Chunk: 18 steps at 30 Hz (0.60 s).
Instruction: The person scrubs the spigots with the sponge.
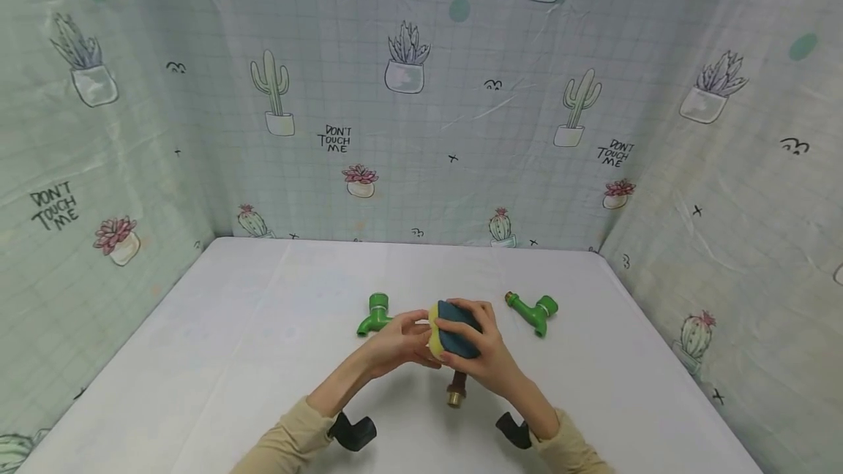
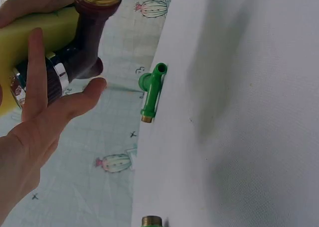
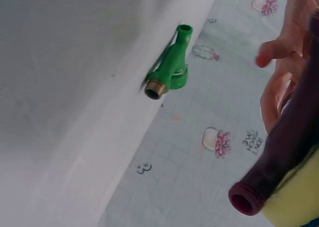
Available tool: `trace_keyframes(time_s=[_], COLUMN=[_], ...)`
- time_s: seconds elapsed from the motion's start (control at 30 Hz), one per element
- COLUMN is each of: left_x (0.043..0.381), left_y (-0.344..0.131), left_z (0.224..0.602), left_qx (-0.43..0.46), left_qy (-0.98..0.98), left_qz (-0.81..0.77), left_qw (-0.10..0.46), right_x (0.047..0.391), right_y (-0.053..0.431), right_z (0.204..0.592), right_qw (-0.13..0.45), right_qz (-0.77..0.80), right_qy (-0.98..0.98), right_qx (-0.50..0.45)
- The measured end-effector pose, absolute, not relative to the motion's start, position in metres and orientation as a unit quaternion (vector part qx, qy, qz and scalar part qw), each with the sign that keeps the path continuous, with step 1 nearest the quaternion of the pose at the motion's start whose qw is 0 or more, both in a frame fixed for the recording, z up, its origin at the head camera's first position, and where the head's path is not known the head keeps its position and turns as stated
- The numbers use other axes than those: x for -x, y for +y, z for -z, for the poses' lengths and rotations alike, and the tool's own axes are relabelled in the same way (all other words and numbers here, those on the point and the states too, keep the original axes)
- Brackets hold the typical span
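Observation:
My right hand (image 1: 486,348) holds a sponge (image 1: 459,331), with a yellow side and a dark blue-green side, fingers spread over the darker face. The sponge's yellow side (image 3: 294,197) lies against a dark maroon plastic tap (image 2: 92,40). My left hand (image 1: 403,342) grips this tap by its ribbed knob (image 2: 56,77), which has a silvery band. In the head view the tap's brass threaded end (image 1: 454,397) sticks out toward me below the sponge, and the rest is hidden behind the hands. Both hands are raised over the white table.
Two green taps lie on the white table (image 1: 263,357): one (image 1: 378,315) just beyond my left hand, the other (image 1: 536,313) beyond and right of my right hand. A curtain (image 1: 421,115) printed with cacti hangs around the table's back and sides.

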State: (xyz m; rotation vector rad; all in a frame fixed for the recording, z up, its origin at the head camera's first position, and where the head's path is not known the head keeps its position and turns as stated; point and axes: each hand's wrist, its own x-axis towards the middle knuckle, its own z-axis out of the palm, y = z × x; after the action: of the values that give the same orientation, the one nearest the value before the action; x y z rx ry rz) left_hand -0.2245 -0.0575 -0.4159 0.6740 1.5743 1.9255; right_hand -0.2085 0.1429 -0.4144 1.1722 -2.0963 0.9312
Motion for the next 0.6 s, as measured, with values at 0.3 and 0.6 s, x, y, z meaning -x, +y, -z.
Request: trace_keyframes(time_s=[0.3,0.6], left_x=[0.22,0.214], left_y=[-0.06,-0.063], left_z=[0.411,0.415], left_qx=[-0.239,-0.217], left_qy=[0.635,0.595], left_qz=[-0.69,-0.732], left_qw=[0.252,0.252], right_x=[0.206,0.212], right_y=[0.139,0.151], right_z=[0.404,0.4], right_qw=[0.296,0.35], right_qz=[-0.33,-0.258], right_qy=[-0.776,-0.8], right_qx=[-0.449,-0.414])
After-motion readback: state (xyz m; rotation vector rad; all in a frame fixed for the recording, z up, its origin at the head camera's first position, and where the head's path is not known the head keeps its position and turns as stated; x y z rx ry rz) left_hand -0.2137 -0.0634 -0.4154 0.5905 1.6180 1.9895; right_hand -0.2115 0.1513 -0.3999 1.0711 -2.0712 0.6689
